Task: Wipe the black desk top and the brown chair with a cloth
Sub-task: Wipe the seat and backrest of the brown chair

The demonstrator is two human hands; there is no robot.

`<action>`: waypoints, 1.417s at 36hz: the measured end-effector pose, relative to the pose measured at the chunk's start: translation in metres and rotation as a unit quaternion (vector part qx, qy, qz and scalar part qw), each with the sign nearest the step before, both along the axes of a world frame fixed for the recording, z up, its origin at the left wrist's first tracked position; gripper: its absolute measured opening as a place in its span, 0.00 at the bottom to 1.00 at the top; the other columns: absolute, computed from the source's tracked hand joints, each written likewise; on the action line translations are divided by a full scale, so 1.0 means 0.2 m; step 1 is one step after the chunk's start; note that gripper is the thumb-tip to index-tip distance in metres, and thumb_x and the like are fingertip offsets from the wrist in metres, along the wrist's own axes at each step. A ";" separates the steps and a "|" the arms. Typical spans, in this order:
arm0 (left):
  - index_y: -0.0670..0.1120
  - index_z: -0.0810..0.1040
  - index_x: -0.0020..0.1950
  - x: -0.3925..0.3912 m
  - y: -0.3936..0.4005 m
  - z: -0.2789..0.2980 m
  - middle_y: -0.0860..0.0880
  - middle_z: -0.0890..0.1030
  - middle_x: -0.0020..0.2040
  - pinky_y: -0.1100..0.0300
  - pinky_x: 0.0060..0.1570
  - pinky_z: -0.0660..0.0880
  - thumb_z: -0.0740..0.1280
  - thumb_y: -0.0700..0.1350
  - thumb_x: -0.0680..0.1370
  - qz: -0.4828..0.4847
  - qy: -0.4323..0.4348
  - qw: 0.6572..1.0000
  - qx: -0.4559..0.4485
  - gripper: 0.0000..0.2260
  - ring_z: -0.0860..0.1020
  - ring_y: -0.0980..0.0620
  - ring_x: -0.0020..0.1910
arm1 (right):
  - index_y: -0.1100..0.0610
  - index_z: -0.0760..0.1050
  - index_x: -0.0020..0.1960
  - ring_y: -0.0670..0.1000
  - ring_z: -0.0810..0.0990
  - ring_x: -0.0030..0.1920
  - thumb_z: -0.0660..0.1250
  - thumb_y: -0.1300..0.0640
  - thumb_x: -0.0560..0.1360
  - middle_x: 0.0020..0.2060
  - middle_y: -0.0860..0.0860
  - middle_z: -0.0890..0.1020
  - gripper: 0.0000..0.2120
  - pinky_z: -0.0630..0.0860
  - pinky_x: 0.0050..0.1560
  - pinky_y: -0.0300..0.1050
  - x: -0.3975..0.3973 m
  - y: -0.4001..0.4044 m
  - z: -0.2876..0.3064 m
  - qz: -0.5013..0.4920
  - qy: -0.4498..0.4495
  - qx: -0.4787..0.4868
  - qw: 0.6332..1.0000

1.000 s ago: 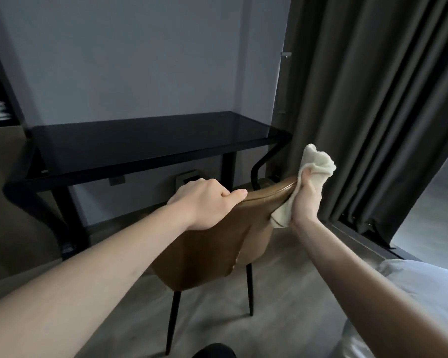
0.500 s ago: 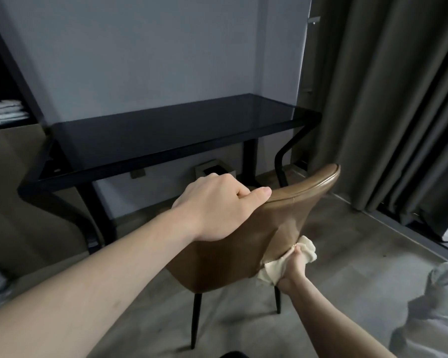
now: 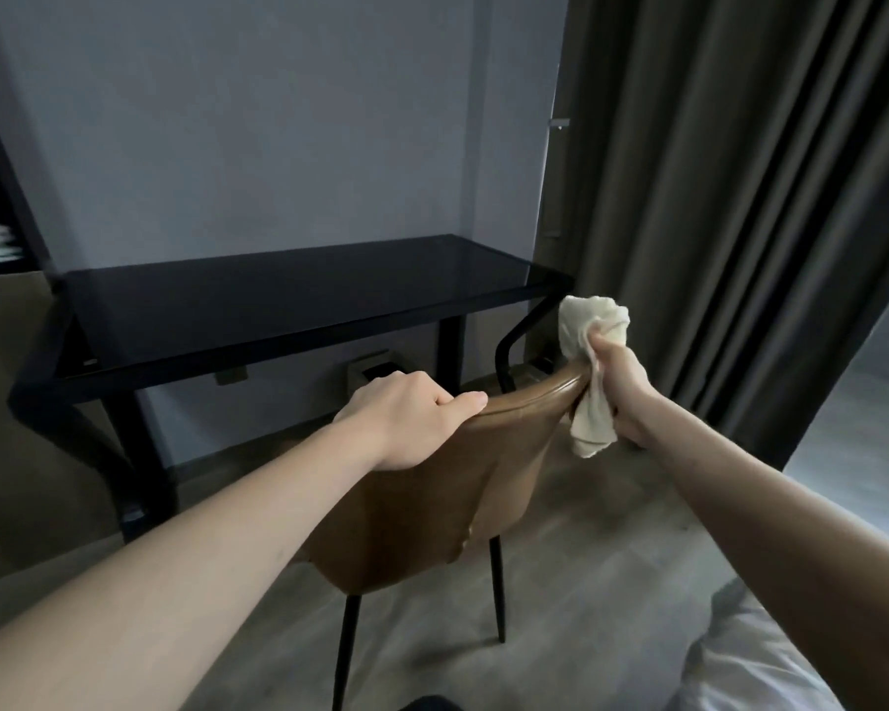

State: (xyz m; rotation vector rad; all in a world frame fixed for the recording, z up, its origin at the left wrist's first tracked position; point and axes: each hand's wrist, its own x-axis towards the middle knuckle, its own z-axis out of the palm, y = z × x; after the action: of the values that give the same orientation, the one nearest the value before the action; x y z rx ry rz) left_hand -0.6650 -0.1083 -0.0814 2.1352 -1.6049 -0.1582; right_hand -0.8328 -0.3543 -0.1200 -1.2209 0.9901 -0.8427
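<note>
Gripping the chair (image 3: 422, 505) top, left hand (image 3: 406, 423) steadies; right hand (image 3: 619, 382) clutches cloth (image 3: 588, 320) (bunched).

Curtain (image 3: 740, 207) close beside chair (image 3: 432, 505)

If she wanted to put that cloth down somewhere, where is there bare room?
The black desk top shows bare from the shelf frame on its left to the curtain. The chair back is crowded: left hand grips its top edge, right hand presses the cloth there.
</note>
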 end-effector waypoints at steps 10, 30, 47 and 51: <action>0.53 0.78 0.28 0.03 0.00 -0.02 0.55 0.79 0.28 0.52 0.47 0.75 0.53 0.63 0.83 0.000 0.096 0.995 -0.021 0.29 0.81 0.52 0.38 | 0.39 0.74 0.58 0.45 0.78 0.54 0.64 0.32 0.75 0.52 0.39 0.79 0.16 0.74 0.55 0.49 -0.08 0.52 0.13 0.012 0.192 -0.360 0.913; 0.42 0.79 0.36 0.07 0.03 -0.10 0.51 0.81 0.32 0.60 0.38 0.68 0.57 0.52 0.81 0.068 0.050 0.992 -0.089 0.22 0.80 0.50 0.37 | 0.43 0.76 0.65 0.55 0.78 0.52 0.61 0.33 0.76 0.50 0.48 0.81 0.23 0.72 0.52 0.49 -0.01 0.26 0.21 0.020 0.262 -0.279 0.924; 0.54 0.86 0.46 0.18 0.26 -0.21 0.52 0.85 0.49 0.51 0.58 0.75 0.51 0.50 0.83 0.186 0.290 0.926 -0.155 0.23 0.80 0.49 0.53 | 0.45 0.69 0.68 0.55 0.73 0.60 0.57 0.36 0.76 0.55 0.48 0.79 0.24 0.65 0.64 0.56 0.05 0.89 0.09 -0.001 0.328 -0.576 0.749; 0.51 0.85 0.45 0.25 0.39 -0.29 0.49 0.86 0.44 0.56 0.46 0.74 0.55 0.44 0.84 0.214 0.423 0.864 -0.171 0.20 0.81 0.49 0.47 | 0.47 0.68 0.68 0.56 0.72 0.59 0.57 0.36 0.76 0.56 0.49 0.76 0.25 0.63 0.67 0.60 0.14 1.09 0.06 0.005 0.337 -0.622 0.707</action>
State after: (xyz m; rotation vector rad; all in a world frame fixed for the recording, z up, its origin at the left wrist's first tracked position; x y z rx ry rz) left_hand -0.6153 -0.0302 -0.1388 1.7018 -0.5817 -0.5336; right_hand -0.8039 -0.1357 -0.1080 -2.8629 0.9143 -1.1081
